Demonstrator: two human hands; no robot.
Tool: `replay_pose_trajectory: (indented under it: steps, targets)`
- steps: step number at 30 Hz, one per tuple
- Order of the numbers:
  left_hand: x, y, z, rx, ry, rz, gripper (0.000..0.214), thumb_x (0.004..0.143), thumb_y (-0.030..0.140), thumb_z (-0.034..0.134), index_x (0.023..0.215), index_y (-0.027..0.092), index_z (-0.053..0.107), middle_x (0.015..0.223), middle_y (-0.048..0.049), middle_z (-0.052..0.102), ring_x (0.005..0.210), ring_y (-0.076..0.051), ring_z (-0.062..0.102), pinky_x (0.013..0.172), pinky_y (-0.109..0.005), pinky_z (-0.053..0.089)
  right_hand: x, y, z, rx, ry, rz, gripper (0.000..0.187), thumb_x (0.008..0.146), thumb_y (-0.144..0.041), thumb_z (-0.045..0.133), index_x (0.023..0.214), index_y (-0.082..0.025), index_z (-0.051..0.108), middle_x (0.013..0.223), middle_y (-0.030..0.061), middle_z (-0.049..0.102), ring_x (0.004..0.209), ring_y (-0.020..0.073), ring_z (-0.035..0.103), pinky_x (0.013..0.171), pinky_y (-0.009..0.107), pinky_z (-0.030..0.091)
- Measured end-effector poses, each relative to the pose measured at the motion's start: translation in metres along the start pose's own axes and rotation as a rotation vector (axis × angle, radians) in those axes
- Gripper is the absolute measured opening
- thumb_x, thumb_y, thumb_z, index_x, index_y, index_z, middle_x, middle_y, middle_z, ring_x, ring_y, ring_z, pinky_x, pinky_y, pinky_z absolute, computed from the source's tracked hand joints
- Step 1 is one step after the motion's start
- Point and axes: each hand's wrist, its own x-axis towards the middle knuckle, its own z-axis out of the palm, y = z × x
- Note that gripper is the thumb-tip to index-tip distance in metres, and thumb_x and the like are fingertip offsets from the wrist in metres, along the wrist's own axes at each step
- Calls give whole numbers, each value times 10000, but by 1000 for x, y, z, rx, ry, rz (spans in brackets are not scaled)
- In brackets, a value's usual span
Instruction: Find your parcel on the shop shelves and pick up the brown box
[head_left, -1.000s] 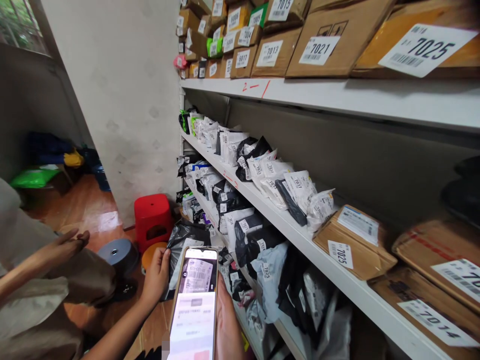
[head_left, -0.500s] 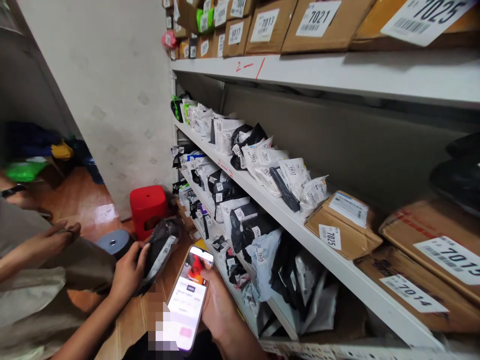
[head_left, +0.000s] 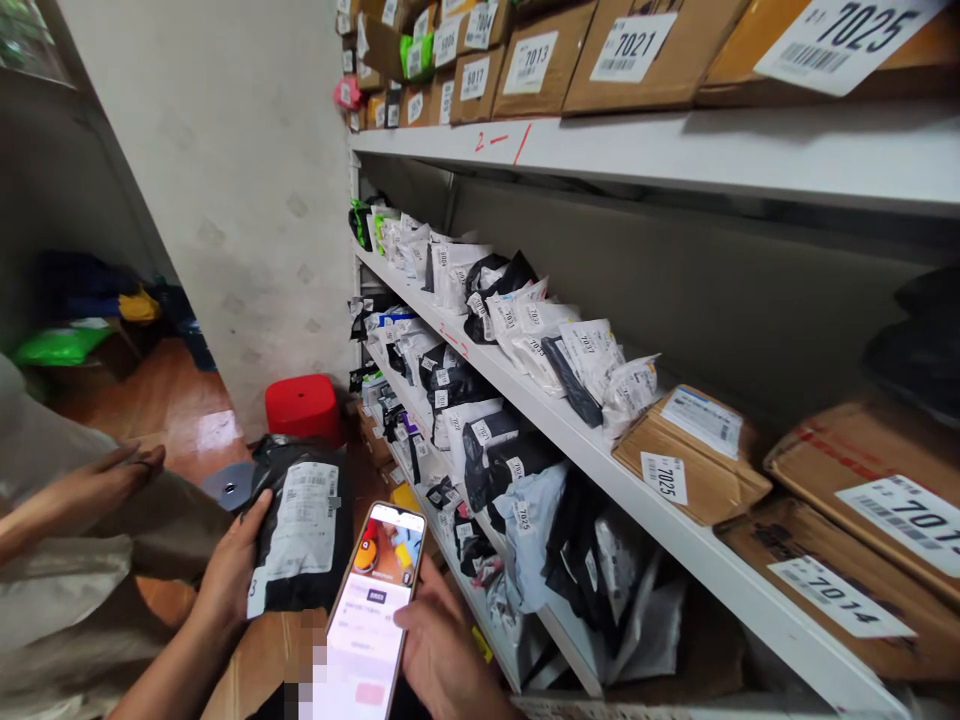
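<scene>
Half a second before, the parcel (head_left: 304,520) was edge-on; it had since turned its white label (head_left: 300,510) toward the camera. The left hand (head_left: 225,570) was closed on its left edge. Its long axis stood roughly upright, top pointing away from the fingers toward the stool (head_left: 302,405). The label's print was too small to read. Right of those fingers, the right hand (head_left: 442,650) gripped the phone (head_left: 371,620), thumb over the screen, top leaning right. Boxes (head_left: 645,60) beyond the fingers read 7013, 7021, 7025, 7014.
</scene>
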Motion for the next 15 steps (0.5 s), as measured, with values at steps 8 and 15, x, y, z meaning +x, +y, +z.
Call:
replay_pose_trajectory:
  steps: [8, 15]
  targets:
    - [-6, 6, -4, -41, -51, -48, 462, 912, 193, 470, 1351, 59, 413, 463, 2, 629, 357, -158, 575, 381, -231, 501, 5, 14, -8, -15, 235, -63, 513, 607, -206, 650, 1108, -169, 548, 1061, 73, 732, 1047, 238, 644, 961, 382, 443]
    - [-5, 5, -10, -49, -44, -29, 421, 915, 191, 465, 1320, 77, 444, 488, 2, 645, 365, -148, 584, 410, -222, 516, 11, 26, -13, 34, 385, -47, 469, 564, -381, 798, 964, -203, 627, 1001, 80, 744, 1000, 271, 663, 905, 399, 499]
